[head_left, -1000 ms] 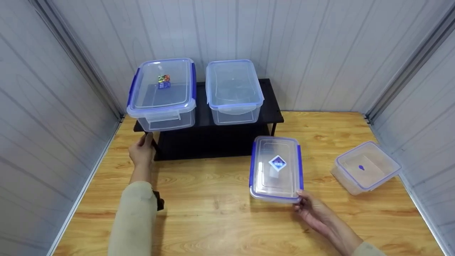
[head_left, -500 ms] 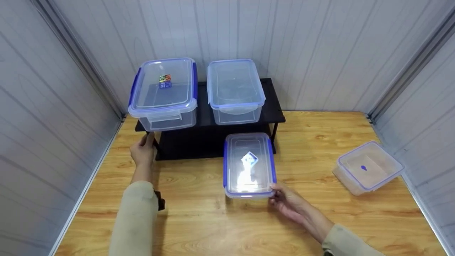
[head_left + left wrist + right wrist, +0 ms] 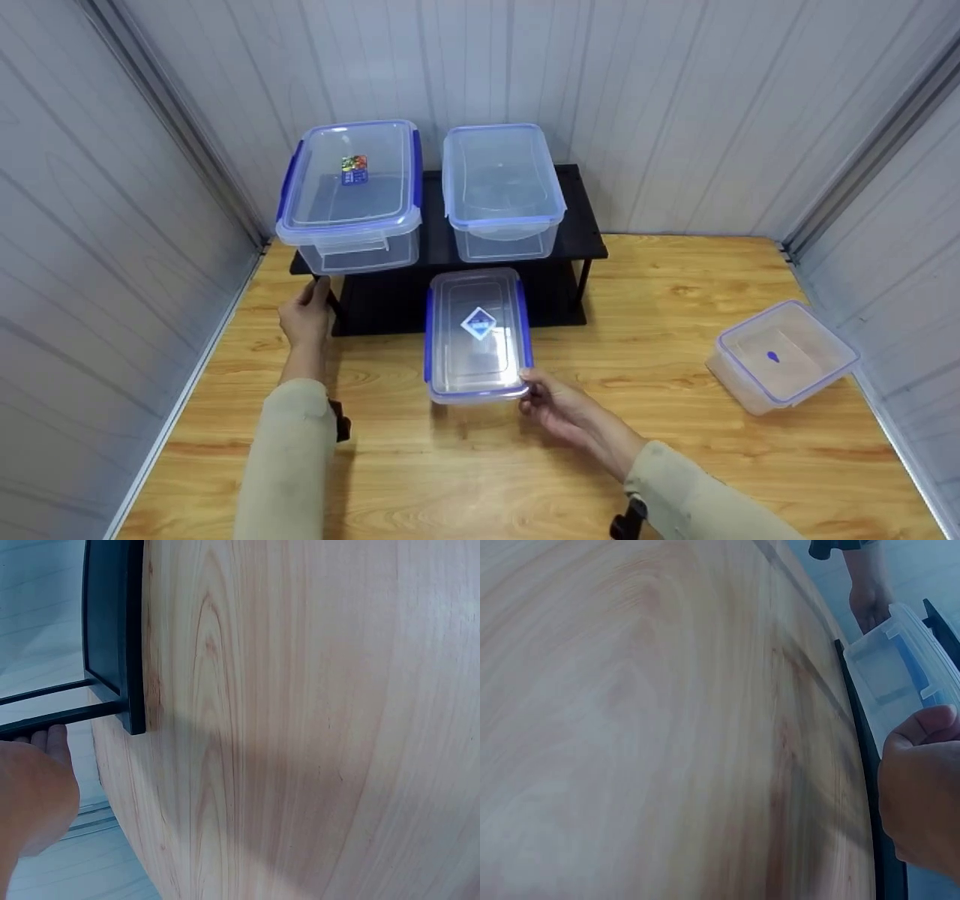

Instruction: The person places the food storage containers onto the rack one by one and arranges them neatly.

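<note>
A: Pale panelled walls (image 3: 675,112), wood-grain surface (image 3: 645,330). Grips?
B: Right hand (image 3: 562,412) pinches diamond-labelled container (image 3: 459,364) at its near corner, before black rack (image 3: 433,225); left hand (image 3: 304,319) holds the rack's leg (image 3: 86,714).

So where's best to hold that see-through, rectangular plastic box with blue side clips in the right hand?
Probably by both long sides of the see-through, rectangular plastic box, along the blue clips, from the near end. It's longer than wide, and its far end points toward the black two-tier rack. The right hand pinches only the near right corner.
</note>
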Motion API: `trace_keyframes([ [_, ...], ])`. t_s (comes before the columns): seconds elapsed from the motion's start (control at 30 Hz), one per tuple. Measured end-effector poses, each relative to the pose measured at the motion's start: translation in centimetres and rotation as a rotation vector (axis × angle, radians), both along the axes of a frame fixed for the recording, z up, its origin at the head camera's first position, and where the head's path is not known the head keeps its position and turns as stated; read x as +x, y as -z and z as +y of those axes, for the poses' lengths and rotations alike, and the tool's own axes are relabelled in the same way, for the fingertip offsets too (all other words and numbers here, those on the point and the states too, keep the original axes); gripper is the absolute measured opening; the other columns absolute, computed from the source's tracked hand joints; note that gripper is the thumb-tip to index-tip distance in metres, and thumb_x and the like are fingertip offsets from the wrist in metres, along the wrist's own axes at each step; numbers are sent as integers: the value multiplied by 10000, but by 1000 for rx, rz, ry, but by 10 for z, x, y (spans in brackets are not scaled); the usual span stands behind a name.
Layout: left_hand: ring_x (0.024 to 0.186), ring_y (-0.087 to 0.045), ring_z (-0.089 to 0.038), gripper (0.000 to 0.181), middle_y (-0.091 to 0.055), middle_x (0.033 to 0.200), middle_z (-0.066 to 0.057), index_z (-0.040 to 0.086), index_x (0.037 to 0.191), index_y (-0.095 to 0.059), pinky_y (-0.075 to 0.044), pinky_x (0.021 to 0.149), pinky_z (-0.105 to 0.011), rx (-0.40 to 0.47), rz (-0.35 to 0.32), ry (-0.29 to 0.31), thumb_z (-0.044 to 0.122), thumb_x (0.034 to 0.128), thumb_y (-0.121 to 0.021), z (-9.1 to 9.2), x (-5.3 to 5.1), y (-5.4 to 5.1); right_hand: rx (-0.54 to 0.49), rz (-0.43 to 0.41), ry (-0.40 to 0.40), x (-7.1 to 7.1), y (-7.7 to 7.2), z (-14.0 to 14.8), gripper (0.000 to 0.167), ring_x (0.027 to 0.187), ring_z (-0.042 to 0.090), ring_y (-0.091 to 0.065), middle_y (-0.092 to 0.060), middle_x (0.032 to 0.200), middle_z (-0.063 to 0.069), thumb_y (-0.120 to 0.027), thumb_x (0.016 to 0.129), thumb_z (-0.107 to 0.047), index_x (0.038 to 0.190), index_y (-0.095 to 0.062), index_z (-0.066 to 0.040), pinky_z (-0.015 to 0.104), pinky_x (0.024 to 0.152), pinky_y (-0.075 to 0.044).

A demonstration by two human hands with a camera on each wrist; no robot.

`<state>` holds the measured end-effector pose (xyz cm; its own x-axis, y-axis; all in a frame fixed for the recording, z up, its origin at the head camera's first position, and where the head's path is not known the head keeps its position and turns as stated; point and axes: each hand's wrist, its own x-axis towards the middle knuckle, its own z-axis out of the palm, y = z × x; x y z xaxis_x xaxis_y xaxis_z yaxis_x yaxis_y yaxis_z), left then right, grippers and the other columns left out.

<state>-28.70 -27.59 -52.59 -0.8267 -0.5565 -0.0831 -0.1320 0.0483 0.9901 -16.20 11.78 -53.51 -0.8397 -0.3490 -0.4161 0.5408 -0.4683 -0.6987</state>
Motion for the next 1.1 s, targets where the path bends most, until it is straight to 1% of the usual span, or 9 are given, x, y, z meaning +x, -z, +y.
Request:
trace_keyframes([
  [0.13, 1149, -628, -234, 467, -690, 1372, -204, 41, 1354, -730, -513, 847, -204, 5, 0, -4, 387, 1042, -712, 1, -1, 1, 0, -17, 5, -6, -1, -18, 177, 760, 95, -551, -633, 853, 20, -592, 1056, -67, 892, -660, -63, 175, 686, -505],
  [0.3, 1195, -633, -225, 454, -705, 1347, -180, 46, 1347, -735, -525, 950, -252, 6, 6, -2, 382, 1043, -712, 0, 0, 1, 4, -30, -4, -14, -1, -40, 107, 755, 91, -549, -618, 882, 34, -595, 1055, -72, 975, -646, -21, 163, 677, -511],
  [0.37, 1143, -644, -226, 413, -733, 1284, -168, 46, 1280, -775, -530, 929, -256, 11, 12, -14, 377, 1036, -726, 0, 0, 1, 3, -23, -19, -18, -1, -48, 94, 742, 84, -550, -619, 872, 28, -594, 1049, -79, 990, -639, -21, 154, 668, -510],
  [0.5, 1000, -633, -214, 348, -768, 1137, -153, 45, 1133, -820, -522, 822, -230, 39, 31, -39, 367, 1015, -761, 1, -1, 2, -1, -22, -26, -23, -4, -61, 83, 731, 84, -547, -618, 866, 28, -606, 1032, -82, 987, -643, -24, 149, 655, -509],
  [0.53, 1003, -634, -211, 354, -771, 1137, -145, 45, 1132, -821, -522, 816, -225, 34, 29, -39, 373, 1015, -761, 1, -1, 2, -2, -28, -23, -24, -5, -63, 78, 731, 86, -546, -618, 866, 31, -609, 1029, -81, 990, -639, -20, 150, 655, -508],
  [0.7, 1078, -634, -191, 443, -758, 1217, -129, 45, 1291, -772, -516, 831, -199, -2, 2, -22, 400, 1029, -733, 0, -1, 2, -1, -34, 0, -29, -4, -75, 105, 721, 93, -545, -631, 832, 37, -604, 1027, -46, 942, -658, -17, 159, 646, -500],
  [0.8, 977, -621, -209, 450, -764, 1130, -154, 37, 1286, -773, -508, 752, -189, 7, -2, -30, 399, 1020, -742, 0, 0, 3, -2, -36, 13, -33, -3, -80, 142, 712, 89, -543, -628, 806, 25, -600, 1029, -33, 901, -664, -29, 161, 638, -490],
  [0.9, 933, -619, -221, 440, -763, 1066, -143, 36, 1265, -782, -504, 700, -170, 18, 3, -37, 396, 1012, -754, 1, -1, 2, -1, -48, 34, -36, -1, -84, 145, 709, 88, -542, -617, 802, 19, -613, 1031, -30, 892, -655, -33, 165, 639, -490],
  [1.1, 1096, -647, -256, 442, -739, 1254, -197, 26, 1295, -764, -517, 779, -175, 11, 6, -18, 382, 1034, -729, 2, 0, 0, 24, -52, 41, -43, 2, -89, 121, 739, 94, -530, -615, 833, 27, -619, 1041, -57, 929, -650, -22, 165, 656, -488],
])
